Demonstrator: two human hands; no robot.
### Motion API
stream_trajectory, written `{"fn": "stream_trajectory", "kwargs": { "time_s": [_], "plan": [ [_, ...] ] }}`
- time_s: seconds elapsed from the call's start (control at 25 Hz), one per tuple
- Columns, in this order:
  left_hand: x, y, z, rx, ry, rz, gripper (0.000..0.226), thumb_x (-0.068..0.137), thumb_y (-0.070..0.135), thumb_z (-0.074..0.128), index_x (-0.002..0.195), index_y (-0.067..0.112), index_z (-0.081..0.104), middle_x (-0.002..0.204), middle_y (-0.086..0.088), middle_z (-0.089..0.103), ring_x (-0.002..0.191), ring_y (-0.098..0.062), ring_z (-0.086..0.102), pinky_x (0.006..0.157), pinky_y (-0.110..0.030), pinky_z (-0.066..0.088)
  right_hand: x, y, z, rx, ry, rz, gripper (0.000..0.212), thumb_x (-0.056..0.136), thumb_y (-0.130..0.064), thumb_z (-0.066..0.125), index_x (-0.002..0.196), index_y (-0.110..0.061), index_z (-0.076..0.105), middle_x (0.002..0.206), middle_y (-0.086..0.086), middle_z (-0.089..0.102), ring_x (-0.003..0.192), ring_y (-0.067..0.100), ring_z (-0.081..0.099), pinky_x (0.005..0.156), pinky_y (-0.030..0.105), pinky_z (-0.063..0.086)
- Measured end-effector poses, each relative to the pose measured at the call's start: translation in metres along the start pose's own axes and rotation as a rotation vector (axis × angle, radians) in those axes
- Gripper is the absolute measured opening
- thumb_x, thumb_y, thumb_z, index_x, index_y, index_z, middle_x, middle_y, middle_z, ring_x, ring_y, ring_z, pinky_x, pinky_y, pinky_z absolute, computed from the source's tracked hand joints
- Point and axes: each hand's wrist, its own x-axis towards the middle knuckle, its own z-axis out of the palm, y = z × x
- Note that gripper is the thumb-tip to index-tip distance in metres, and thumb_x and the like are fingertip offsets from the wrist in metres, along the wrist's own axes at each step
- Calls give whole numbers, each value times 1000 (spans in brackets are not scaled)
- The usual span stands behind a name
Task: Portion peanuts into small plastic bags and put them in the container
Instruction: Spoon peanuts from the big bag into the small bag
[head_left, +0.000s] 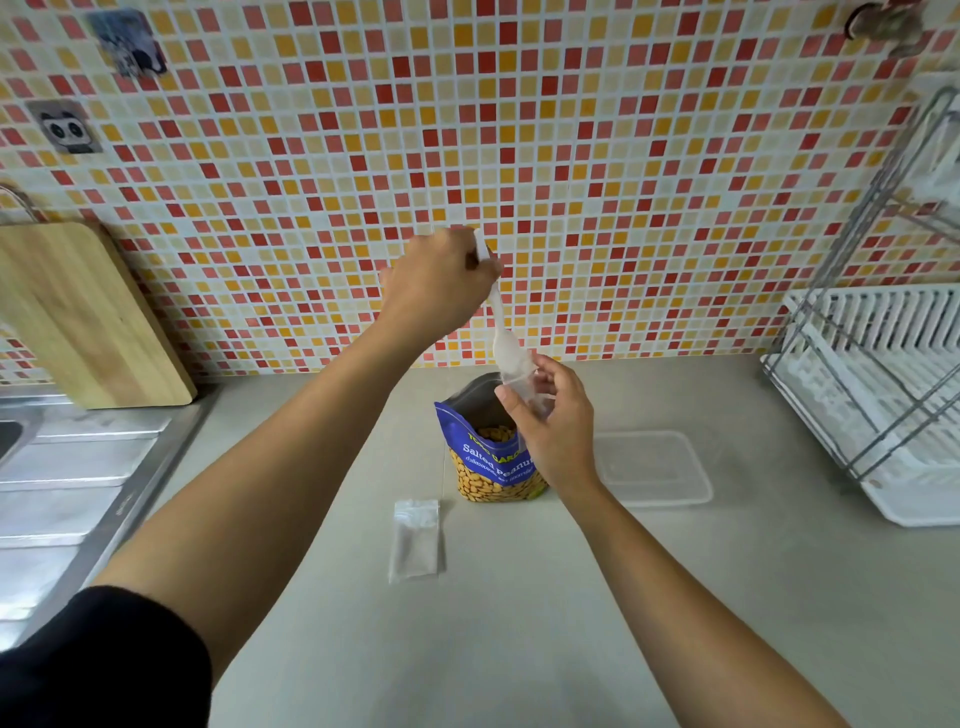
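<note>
1. Hard to read: the small clear bag (531, 387) in my right hand (556, 431) is nearly invisible against the counter (519, 623); only its glossy edges show. I cannot tell whether any peanuts are in it. The spoon bowl is blurred where it meets the bag mouth, so I cannot tell if it is loaded.
2. My right hand covers the right part of the peanut packet (491, 457), cutting off the end of the printed name. The dish rack (878, 395) runs off the right edge; the sink (62, 478) and wooden cutting board (78, 312) run off the left.
3. Grip, left hand (441, 286): fist closed around the handle of a white translucent plastic spoon (501, 332), held above the packet.
4. Grip, right hand: fingers and thumb pinched on the small bag, holding it over the packet's open top.
5. Materials: packet is a glossy blue pouch, a peanut picture on its lower front and tan peanuts inside the mouth. The clear, rectangular, round-cornered container (654, 467) is plastic. The counter is matte pale grey. The wall (571, 156) is a small-square mosaic in red, orange, cream.
6. Orientation: spoon's long axis runs steeply down, handle up at the fist, bowl down at the bag. Packet stands upright, mouth up.
7. Positions: container lies on the counter just right of the packet. A flat stack of spare bags (415, 540) lies in front-left of the packet, long axis running away from me.
</note>
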Motion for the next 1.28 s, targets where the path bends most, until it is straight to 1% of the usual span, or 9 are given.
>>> {"fn": "stream_trajectory", "kwargs": {
  "time_s": [0.16, 0.24, 0.32, 0.52, 0.68, 0.76, 0.92, 1.16, 1.28],
  "plan": [
    [3, -21, -11, -361, 82, -216, 22, 94, 24, 53, 103, 7, 63, 88, -5, 65, 71, -15, 60, 59, -21, 47, -2, 3, -3, 111, 30, 47, 48, 80, -33, 70, 123, -20, 52, 114, -7, 57, 100, 6, 57, 75, 11, 51],
    [-6, -41, 2, -445, 18, -323, 19, 93, 21, 55, 101, 6, 63, 91, -6, 66, 72, -12, 60, 60, -19, 47, -5, 7, -7, 159, 46, 94, 48, 80, -32, 71, 122, -21, 52, 111, -7, 57, 99, 1, 56, 76, 9, 49],
    [-21, -55, 31, -389, -111, -344, 13, 91, 19, 57, 94, 8, 63, 88, -9, 68, 65, -11, 59, 61, -22, 50, -8, 13, -10, 186, 51, 140, 47, 79, -32, 71, 121, -23, 51, 109, -9, 57, 100, 1, 56, 79, 12, 49],
    [-38, -65, 91, 88, -231, -39, 22, 93, 20, 50, 98, 4, 64, 89, -14, 69, 75, -25, 58, 63, -28, 42, -13, 28, -13, 179, 0, 190, 49, 79, -31, 71, 123, -22, 51, 110, -4, 60, 105, 9, 57, 83, 18, 50],
    [-38, -59, 113, 261, -395, -24, 24, 94, 16, 42, 98, 1, 61, 89, -17, 63, 75, -24, 53, 64, -29, 41, -10, 34, -14, 174, -24, 206, 47, 78, -31, 72, 120, -25, 52, 112, 1, 62, 106, 11, 58, 82, 16, 51],
    [-33, -57, 117, 258, -430, -79, 21, 92, 14, 42, 89, 2, 58, 83, -13, 57, 74, -23, 52, 63, -29, 41, -9, 37, -14, 170, -31, 216, 47, 78, -33, 73, 119, -26, 52, 112, 1, 63, 106, 10, 58, 81, 15, 51],
    [-21, -68, 115, 56, -378, -277, 20, 88, 17, 53, 96, 2, 63, 88, -14, 64, 78, -25, 58, 60, -27, 46, -9, 38, -14, 166, -39, 229, 52, 79, -33, 72, 124, -20, 51, 113, 1, 62, 107, 11, 57, 83, 19, 51],
    [-27, -62, 120, 168, -506, -181, 21, 90, 26, 52, 86, 6, 59, 79, -8, 57, 73, -22, 56, 61, -29, 45, -10, 39, -13, 146, -64, 229, 53, 79, -34, 71, 126, -19, 51, 110, 1, 64, 107, 13, 58, 87, 24, 51],
    [-25, -69, 120, -33, -469, -279, 20, 87, 25, 57, 79, 7, 60, 74, -8, 62, 71, -21, 60, 67, -32, 51, -10, 38, -16, 140, -59, 232, 55, 79, -35, 71, 127, -18, 51, 110, 1, 64, 107, 13, 58, 89, 26, 51]
  ]
}}
